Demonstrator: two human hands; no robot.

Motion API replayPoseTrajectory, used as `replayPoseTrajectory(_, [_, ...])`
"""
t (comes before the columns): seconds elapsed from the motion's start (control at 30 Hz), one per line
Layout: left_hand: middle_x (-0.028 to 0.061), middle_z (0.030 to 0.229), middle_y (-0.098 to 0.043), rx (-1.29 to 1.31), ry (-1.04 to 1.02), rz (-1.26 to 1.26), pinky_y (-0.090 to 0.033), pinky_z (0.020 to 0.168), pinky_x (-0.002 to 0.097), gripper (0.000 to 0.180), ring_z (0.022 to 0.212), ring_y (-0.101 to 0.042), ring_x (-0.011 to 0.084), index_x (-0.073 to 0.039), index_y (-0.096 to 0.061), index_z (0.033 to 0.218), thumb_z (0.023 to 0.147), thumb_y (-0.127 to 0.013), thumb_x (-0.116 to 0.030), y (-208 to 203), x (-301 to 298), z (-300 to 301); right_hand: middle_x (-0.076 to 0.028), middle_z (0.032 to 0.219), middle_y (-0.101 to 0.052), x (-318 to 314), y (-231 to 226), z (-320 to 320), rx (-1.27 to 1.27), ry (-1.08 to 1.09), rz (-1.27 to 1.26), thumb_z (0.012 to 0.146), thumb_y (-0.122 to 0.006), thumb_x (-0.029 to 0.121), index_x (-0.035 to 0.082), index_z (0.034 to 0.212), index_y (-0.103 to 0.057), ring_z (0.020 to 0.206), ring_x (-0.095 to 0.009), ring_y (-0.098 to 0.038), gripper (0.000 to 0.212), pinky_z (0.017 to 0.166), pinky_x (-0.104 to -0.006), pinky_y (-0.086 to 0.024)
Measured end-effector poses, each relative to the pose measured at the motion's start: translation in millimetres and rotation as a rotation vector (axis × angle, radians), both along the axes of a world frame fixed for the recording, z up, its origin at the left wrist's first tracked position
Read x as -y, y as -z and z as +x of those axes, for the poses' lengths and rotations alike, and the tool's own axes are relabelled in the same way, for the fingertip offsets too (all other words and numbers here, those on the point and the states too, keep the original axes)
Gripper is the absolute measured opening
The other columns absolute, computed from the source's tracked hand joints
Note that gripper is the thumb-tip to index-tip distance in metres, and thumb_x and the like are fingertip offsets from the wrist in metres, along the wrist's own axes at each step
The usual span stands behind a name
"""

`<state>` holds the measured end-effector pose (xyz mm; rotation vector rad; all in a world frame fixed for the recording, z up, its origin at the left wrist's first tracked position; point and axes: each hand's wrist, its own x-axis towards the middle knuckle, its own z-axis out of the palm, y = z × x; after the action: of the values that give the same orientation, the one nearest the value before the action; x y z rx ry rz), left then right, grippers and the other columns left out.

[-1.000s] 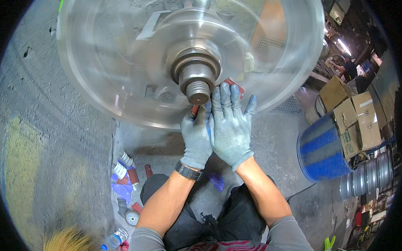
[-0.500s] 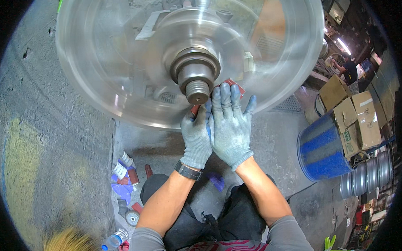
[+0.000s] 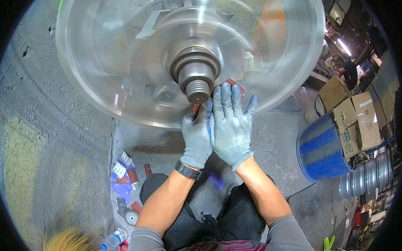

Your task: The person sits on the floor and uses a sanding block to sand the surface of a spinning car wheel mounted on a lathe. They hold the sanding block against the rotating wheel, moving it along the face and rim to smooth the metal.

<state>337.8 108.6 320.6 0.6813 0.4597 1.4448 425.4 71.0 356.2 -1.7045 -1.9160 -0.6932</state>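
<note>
A large metal wheel rim (image 3: 87, 92) spins in front of me, blurred by its motion, with a threaded spindle (image 3: 197, 91) at its centre. My right hand (image 3: 231, 129), in a grey glove, lies with straight fingers over a piece of reddish-brown sandpaper (image 3: 237, 85), holding it against the rim below the spindle. Pressed beside it, my left hand (image 3: 196, 136), also gloved, is closed with its thumb on another reddish-brown bit of sandpaper (image 3: 195, 109). The palms and the right thumb are hidden.
On the right stand a blue drum (image 3: 321, 150), cardboard boxes (image 3: 364, 120) and stacked metal rims (image 3: 366, 176). Sandpaper rolls (image 3: 132, 175), a grinding disc (image 3: 131, 217) and a water bottle (image 3: 113, 240) lie at lower left beside bristles (image 3: 69, 247). Another person (image 3: 349, 74) works far right.
The rim keeps spinning. Both hands stay almost in the same place, and the sandpaper under my right fingers has barely shifted. The far person's pose differs slightly.
</note>
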Motion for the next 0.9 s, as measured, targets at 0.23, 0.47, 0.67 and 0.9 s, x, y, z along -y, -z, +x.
replayPoseTrajectory(0.23, [0.0089, 0.115, -0.07, 0.035, 0.018, 0.014, -0.053, 0.09, 0.0286, 0.03, 0.101, -0.066, 0.0143, 0.003, -0.066, 0.124, 0.104, -0.063, -0.019, 4, -2, 2, -0.019, 0.165, -0.033, 2, 0, 1, 0.002, 0.01, -0.016, 0.094, -0.057, 0.027, 0.001, 0.156, -0.04, 0.154, -0.037, -0.029, 0.069, 0.116, -0.0776, -0.01])
replayPoseTrajectory(0.47, [0.0095, 0.117, -0.07, 0.028, 0.026, -0.013, -0.053, 0.091, 0.0298, 0.031, 0.103, -0.067, 0.0153, 0.003, -0.065, 0.125, 0.104, -0.063, -0.019, 4, -2, 1, -0.019, 0.165, -0.033, 2, 0, 0, -0.004, 0.002, -0.011, 0.094, -0.058, 0.027, 0.001, 0.155, -0.041, 0.155, -0.037, -0.028, 0.068, 0.116, -0.0775, -0.01])
replayPoseTrajectory(0.67, [0.0101, 0.118, -0.07, 0.085, 0.058, 0.013, -0.053, 0.094, 0.0302, 0.03, 0.106, -0.067, 0.0158, 0.003, -0.064, 0.126, 0.104, -0.061, -0.017, 10, -4, 1, -0.018, 0.166, -0.032, 2, 2, 0, -0.011, 0.004, -0.005, 0.094, -0.059, 0.028, 0.001, 0.154, -0.044, 0.155, -0.036, -0.027, 0.068, 0.116, -0.0776, -0.011])
replayPoseTrajectory(0.9, [0.0098, 0.117, -0.07, 0.026, 0.033, 0.031, -0.054, 0.091, 0.0302, 0.029, 0.105, -0.068, 0.016, 0.003, -0.065, 0.125, 0.104, -0.061, -0.017, 9, -3, 1, -0.017, 0.166, -0.032, 2, 2, 1, -0.003, 0.007, 0.002, 0.094, -0.059, 0.027, 0.002, 0.154, -0.044, 0.155, -0.035, -0.027, 0.067, 0.116, -0.0773, -0.013])
